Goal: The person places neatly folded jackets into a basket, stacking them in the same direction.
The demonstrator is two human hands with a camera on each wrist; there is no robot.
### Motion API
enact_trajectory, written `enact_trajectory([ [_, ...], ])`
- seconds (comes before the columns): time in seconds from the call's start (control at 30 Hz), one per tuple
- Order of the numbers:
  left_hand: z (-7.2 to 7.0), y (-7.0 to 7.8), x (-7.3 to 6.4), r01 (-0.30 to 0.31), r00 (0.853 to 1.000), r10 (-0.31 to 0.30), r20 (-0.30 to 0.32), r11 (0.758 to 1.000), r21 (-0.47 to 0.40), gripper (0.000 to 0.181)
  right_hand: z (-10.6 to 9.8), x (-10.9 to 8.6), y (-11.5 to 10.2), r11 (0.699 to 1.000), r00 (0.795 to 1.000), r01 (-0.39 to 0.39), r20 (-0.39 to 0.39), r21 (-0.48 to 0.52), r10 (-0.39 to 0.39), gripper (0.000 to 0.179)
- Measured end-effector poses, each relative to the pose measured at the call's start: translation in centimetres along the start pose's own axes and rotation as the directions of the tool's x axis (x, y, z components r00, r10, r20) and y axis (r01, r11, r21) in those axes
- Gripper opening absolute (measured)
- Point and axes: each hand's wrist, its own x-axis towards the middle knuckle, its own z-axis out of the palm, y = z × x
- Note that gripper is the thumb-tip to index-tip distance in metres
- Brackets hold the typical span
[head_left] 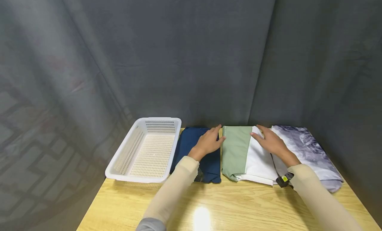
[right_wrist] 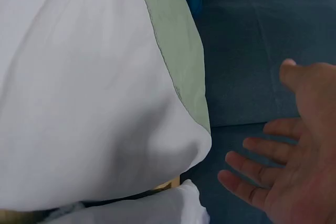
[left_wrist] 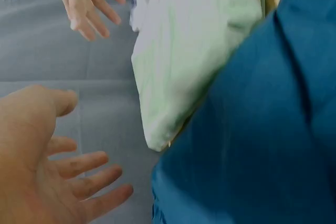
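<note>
A folded green and white cloth item lies mid-table, its green part at the left and white part at the right. Left of it is a folded dark blue cloth item, and my left hand is over that one with fingers extended. My right hand hovers above the white part, its fingers spread. Both wrist views show bare palms with nothing in them, apart from the cloth. A folded grey and white patterned cloth item lies at the right, partly behind the right arm.
A white plastic basket with slotted walls stands at the left of the wooden table; nothing shows inside it. Grey curtains hang behind the table and along both sides.
</note>
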Motion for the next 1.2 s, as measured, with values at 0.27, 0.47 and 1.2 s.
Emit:
enact_trajectory([
  [0.27,1.6,1.0,-0.6,0.053,0.997,-0.061,-0.043,0.987,-0.152,0.059,0.2,-1.3,1.0,0.996,0.998,-0.043,-0.043,0.077,0.046,0.072],
  [0.47,3.1,0.9,-1.2,0.076,0.996,-0.083,-0.014,0.956,-0.285,0.057,0.9,-2.0,2.0,0.989,0.991,-0.13,0.004,0.07,0.13,0.072],
  [1.2,6.4,2.8,-1.5,0.303,0.953,-0.267,0.145,0.873,-0.382,0.068,4.1,-2.1,4.1,0.974,0.97,-0.228,0.078,-0.018,0.229,0.078],
])
